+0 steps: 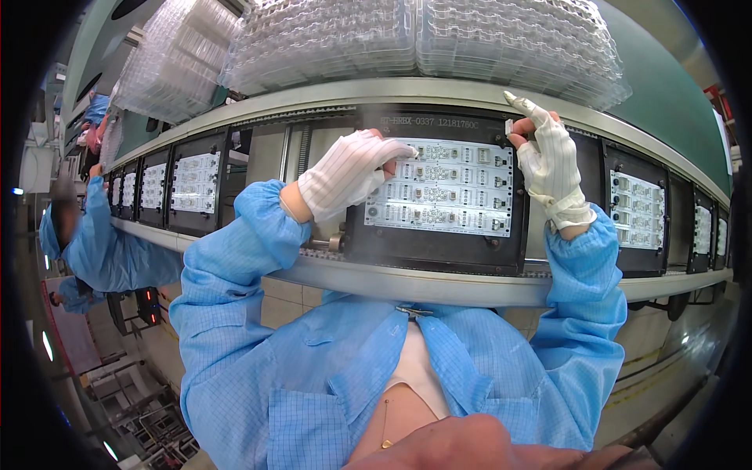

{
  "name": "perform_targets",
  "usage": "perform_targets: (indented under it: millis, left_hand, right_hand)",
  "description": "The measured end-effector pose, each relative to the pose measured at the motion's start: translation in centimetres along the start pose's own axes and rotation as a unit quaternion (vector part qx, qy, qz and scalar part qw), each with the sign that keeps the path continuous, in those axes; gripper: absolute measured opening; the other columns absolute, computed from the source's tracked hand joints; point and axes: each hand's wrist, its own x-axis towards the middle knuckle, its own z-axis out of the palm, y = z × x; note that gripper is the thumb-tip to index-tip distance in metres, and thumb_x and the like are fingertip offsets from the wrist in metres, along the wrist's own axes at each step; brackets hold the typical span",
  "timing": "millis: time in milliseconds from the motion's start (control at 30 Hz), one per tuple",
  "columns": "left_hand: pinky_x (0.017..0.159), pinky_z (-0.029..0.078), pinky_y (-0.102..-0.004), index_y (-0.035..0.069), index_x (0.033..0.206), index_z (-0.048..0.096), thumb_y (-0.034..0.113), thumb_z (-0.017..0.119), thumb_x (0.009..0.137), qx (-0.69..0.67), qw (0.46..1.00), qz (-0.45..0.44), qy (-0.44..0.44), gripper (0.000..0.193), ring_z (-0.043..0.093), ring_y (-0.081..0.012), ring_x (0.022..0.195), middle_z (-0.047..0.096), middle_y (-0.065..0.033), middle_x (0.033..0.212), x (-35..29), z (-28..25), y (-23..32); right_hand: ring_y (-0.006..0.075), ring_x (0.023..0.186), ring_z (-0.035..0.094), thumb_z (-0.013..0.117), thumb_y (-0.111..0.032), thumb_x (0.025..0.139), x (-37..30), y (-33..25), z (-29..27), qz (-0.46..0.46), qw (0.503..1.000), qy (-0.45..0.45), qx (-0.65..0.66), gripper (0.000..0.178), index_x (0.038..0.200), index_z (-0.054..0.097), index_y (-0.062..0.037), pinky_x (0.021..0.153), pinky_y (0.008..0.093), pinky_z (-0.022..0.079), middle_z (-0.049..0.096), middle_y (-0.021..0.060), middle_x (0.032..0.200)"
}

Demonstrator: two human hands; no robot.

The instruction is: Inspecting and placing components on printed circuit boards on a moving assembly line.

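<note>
The left hand [348,172] covers the board's [442,188] left edge, so what its fingertips pinch there cannot be made out. The board is a white panel with rows of small square parts, lying in a black carrier [439,247] on the conveyor [392,283] straight ahead. The left hand is curled, fingers bent onto the board. The right hand [548,160] pinches a tiny pale piece [509,126] at the carrier's top right corner, forefinger pointing out. Both wear white striped gloves
</note>
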Motion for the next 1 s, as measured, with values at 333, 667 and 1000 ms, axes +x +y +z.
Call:
perform_targets:
  millis: [333, 667, 1000]
  left_hand:
    - [0.071, 0.053, -0.039, 0.008, 0.111, 0.069, 0.003, 0.076, 0.074, 0.015, 0.995, 0.061, 0.072, 0.038, 0.065, -0.0303, 0.079, 0.067, -0.0118, 0.087, -0.8, 1.8, -0.4]
    - [0.078, 0.055, -0.039, 0.006, 0.115, 0.068, -0.003, 0.07, 0.081, 0.04, 0.98, 0.016, 0.193, 0.036, 0.066, -0.0293, 0.089, 0.069, -0.0106, 0.099, -1.7, 1.1, -1.0]
    - [0.078, 0.056, -0.0373, 0.008, 0.117, 0.069, -0.004, 0.067, 0.085, 0.022, 0.977, 0.001, 0.212, 0.034, 0.068, -0.0284, 0.091, 0.069, -0.0107, 0.102, -2.1, 1.4, -1.6]
  right_hand:
    - [0.0176, 0.076, 0.061, 0.061, 0.011, 0.077, -1.6, -3.4, 0.5, 0.128, 0.982, -0.096, 0.098, 0.07, 0.143, 0.055, -0.0143, 0.081, 0.0328, 0.053, 0.063, 0.0054, 0.08]
    - [0.0256, 0.076, 0.061, 0.061, 0.011, 0.073, -3.7, -2.1, 2.2, -0.011, 0.989, -0.142, -0.023, 0.074, 0.141, 0.056, -0.0177, 0.083, 0.0377, 0.05, 0.064, 0.0042, 0.08]
    - [0.0233, 0.073, 0.061, 0.056, 0.014, 0.071, -2.6, -1.0, 2.0, -0.062, 0.966, -0.235, -0.088, 0.077, 0.142, 0.053, -0.0144, 0.072, 0.0358, 0.052, 0.062, 0.0053, 0.08]
